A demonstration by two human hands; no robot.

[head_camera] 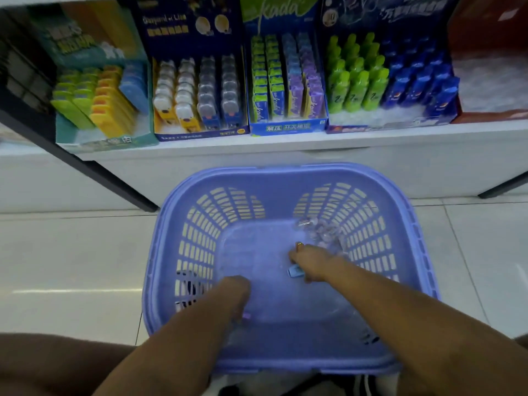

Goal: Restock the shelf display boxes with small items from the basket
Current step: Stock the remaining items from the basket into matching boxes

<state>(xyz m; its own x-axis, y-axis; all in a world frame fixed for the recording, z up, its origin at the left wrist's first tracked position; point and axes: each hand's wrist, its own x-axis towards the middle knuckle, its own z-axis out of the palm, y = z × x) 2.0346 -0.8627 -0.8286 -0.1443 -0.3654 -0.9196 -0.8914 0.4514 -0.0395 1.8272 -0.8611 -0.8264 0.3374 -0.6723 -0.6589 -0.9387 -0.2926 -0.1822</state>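
A purple plastic basket point(288, 178) sits on the floor below the shelf. Both my hands reach down into it. My left hand point(236, 292) points fingers down at the basket's near left floor, and a small purple item point(246, 315) shows at its fingertips, apparently pinched. My right hand point(310, 260), wearing a ring, is curled over a small light blue item point(295, 272) in the middle. A heap of clear-wrapped small items point(321, 232) lies just beyond it in the far right corner. The shelf display boxes stand above.
On the white shelf point(285, 144) stand a teal box point(108, 140), a dark blue box point(200, 134), a blue kada box point(287, 127), a box of green and blue bottles point(385, 121), and a red box point(485, 117) holding only white filler. Dark shelf legs point(114, 178) slant beside the basket.
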